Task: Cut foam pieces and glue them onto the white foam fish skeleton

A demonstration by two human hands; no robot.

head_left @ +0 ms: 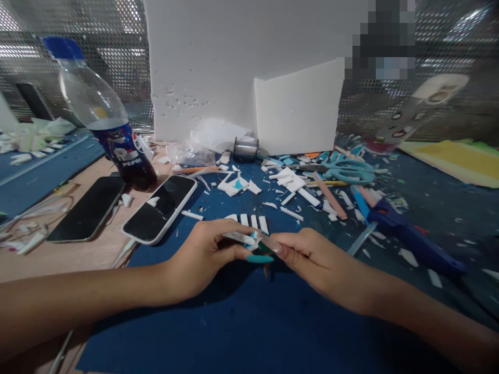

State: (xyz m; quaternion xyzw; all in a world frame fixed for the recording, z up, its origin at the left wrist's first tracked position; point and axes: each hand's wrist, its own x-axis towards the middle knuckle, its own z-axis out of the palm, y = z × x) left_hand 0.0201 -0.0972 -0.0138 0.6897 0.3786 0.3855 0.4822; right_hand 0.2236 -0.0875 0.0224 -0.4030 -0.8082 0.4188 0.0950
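My left hand (200,257) is closed in a pinch on a small white foam piece (240,237) with light blue bits at its end. A long teal nail shows on its thumb. Facing it, my right hand (322,262) is pinched shut close against that end of the piece. What the right fingers hold is mostly hidden, and I cannot tell its kind. Just beyond the hands, several short white foam strips (254,222) lie in a row on the blue table surface (218,332).
White foam scraps (290,179), light blue scissors (346,170) and a wire spool (246,149) lie behind the hands. On the right rests a blue glue gun (415,236). Two phones (159,208) and a Pepsi bottle (113,124) are on the left. White foam boards (202,67) stand behind.
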